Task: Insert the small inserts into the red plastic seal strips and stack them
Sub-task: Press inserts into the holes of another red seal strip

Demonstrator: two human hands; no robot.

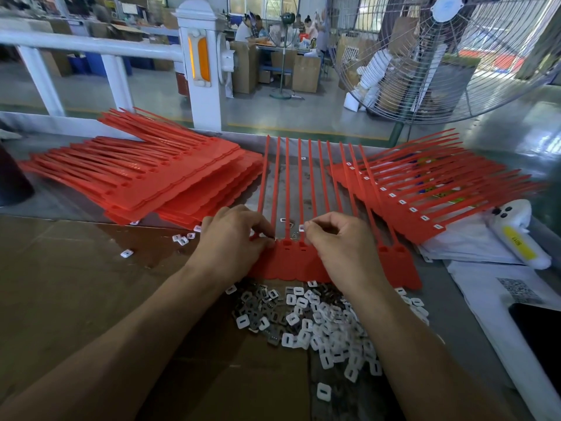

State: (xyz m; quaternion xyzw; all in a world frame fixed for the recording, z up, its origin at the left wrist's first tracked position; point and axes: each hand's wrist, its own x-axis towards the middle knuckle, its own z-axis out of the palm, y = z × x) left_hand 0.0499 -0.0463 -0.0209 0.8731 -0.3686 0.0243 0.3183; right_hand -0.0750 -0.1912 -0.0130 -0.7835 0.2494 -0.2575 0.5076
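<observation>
— Pinching what?
— Small inserts (274,237), both hands: left hand (233,238), right hand (340,241), fingers curled, over red seal strip sheet (291,265) mid-worktop (76,268).
— Stacks?
— Left stack (151,180), right stack (425,189); loose inserts pile (318,323) nearer.

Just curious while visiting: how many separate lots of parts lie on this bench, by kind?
Side stacks of red plastic seal strips, left and right: 2
Flat red seal strip sheet in the middle: 1
Heap of small white and metal inserts: 1
Total: 4
</observation>
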